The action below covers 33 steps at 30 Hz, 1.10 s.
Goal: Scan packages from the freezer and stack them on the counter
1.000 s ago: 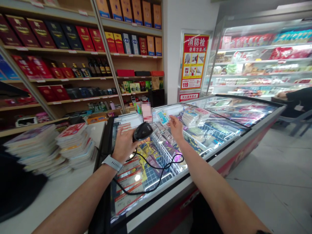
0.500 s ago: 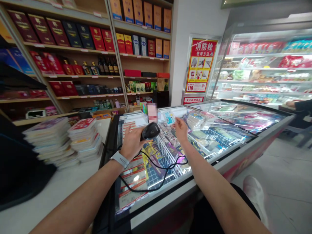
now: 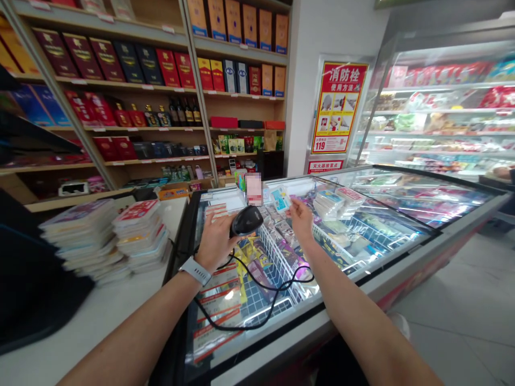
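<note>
glass-topped shop freezer (image 3: 386, 284). left hand (image 3: 215, 236) wraps black scanner (image 3: 247, 220) toward far-left corner; right hand (image 3: 301, 217) pinches blue-white card (image 3: 280, 199) near far edge; probably light, slippery: hold by its rim.

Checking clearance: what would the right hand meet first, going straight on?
Probably the display freezer's far rim: the right hand points that way, its blue-and-white card leading. Depth is hard to judge.

Price tags (image 3: 105, 17) on stocked shelves (image 3: 249, 110), a glass-topped freezer (image 3: 402, 268) and a display cabinet (image 3: 422, 59) mark this a shop.
</note>
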Available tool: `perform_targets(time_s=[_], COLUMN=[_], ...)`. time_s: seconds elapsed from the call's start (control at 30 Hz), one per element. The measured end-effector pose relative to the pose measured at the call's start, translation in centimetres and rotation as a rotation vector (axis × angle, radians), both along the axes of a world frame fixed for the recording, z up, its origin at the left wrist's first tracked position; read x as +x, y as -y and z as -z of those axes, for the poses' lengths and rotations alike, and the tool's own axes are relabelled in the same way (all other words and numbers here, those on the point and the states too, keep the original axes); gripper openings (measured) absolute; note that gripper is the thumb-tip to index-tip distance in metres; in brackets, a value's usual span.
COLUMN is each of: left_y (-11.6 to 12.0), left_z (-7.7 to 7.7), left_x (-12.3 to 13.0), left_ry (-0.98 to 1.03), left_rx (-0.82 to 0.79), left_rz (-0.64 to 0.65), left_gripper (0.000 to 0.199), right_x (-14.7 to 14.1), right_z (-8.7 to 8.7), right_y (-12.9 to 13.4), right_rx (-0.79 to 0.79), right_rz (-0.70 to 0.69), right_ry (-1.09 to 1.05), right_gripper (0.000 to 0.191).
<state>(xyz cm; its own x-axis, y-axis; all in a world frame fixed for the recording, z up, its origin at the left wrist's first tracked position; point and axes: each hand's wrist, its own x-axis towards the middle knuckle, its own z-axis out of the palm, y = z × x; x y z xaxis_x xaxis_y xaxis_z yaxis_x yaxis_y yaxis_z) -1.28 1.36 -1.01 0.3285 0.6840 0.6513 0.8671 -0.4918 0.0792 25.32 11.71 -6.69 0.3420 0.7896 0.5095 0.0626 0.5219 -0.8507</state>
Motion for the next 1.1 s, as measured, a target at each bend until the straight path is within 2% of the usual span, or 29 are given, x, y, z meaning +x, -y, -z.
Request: perform_targets(time_s=[0.4,0.7,1.1], left_y=[0.4,0.13,0.13], left_z=[-0.33,-0.08,-0.12], left_x=[0.44,0.22,0.27], left_ry=[-0.001,-0.007,-0.02], left_rx=[-0.006,0.017,0.018], left_rz=[-0.002,-0.004,-0.015], left_gripper=[0.038,0.038,0.029], right_x=[0.2,0.12,0.17], right_z=[-0.11,-0.28,-0.17], right_y=[0.42,0.49,0.37], right_rx=[-0.022,-0.019,-0.015], right_rz=[-0.012,-0.026,-0.023], right_ry=[-0.051,-0.093,-0.076], right_gripper=[0.054,0.05,0.049])
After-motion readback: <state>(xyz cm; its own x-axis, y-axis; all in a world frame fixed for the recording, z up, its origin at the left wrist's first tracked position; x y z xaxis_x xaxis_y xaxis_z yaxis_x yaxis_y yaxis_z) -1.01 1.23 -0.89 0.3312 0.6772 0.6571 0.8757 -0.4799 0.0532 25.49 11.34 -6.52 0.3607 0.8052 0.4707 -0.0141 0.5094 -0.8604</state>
